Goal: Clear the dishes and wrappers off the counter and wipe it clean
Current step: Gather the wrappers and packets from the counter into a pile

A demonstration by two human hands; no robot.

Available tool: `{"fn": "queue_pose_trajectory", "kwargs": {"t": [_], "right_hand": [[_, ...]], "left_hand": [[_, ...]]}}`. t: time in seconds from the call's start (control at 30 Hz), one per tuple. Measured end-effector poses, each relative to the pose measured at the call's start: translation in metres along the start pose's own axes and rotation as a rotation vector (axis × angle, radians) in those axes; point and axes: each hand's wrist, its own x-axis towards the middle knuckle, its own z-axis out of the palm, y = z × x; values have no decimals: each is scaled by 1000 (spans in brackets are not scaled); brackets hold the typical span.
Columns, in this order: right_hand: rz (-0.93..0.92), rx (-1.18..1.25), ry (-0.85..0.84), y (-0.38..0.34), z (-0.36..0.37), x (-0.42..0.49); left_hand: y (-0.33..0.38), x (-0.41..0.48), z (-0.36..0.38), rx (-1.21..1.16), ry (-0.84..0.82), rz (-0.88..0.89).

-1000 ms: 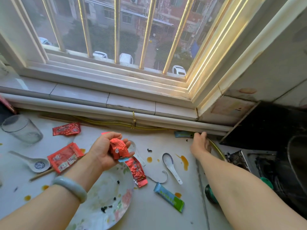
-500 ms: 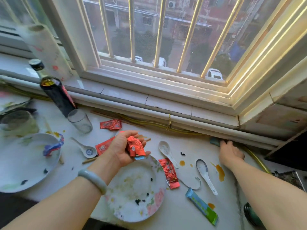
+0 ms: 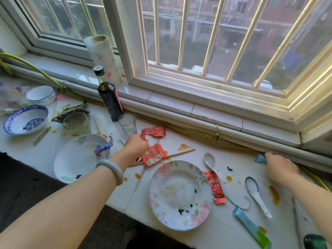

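Wrapper-gathering step; dishes not yet cleared. Left hand (image 3: 136, 145) is gripping a red wrapper (image 3: 153, 132) beside the glass (image 3: 127, 124). Right hand (image 3: 281, 168) is touching a teal wrapper (image 3: 260, 159) at the worktop's (image 3: 206, 141) back edge, grip unclear. Next, prob.: lifting both.

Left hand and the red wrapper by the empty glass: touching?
Touching. The head view shows the left hand curled round one end of the red wrapper, whose strip runs into the fingers with no gap.

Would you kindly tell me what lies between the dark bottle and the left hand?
A clear glass stands there upright, seen in the head view.
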Motion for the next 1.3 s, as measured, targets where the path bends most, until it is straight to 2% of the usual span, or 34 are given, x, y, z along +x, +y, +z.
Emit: {"fn": "queue_pose_trajectory", "kwargs": {"t": [0.1,0.17,0.33,0.6,0.83,1.13,1.3], "right_hand": [[-13,124,15,-25,-22,-11],[-25,245,-24,-44,-40,-22],[-42,600,-151,-89,-72,-57],[-120,667,-249,-155,-90,-75],[-272,612,-278,-229,-110,-57],[-421,382,-176,-312,-114,-20],[-491,195,-155,-341,-105,-11]], "left_hand": [[4,9,4,379,-52,95],[6,11,10,535,-117,151],[-3,15,15,613,-251,179],[-8,28,18,715,-265,191],[-14,37,12,636,-307,227],[-27,32,-41,260,-358,194],[-46,34,-74,126,-361,151]]}}
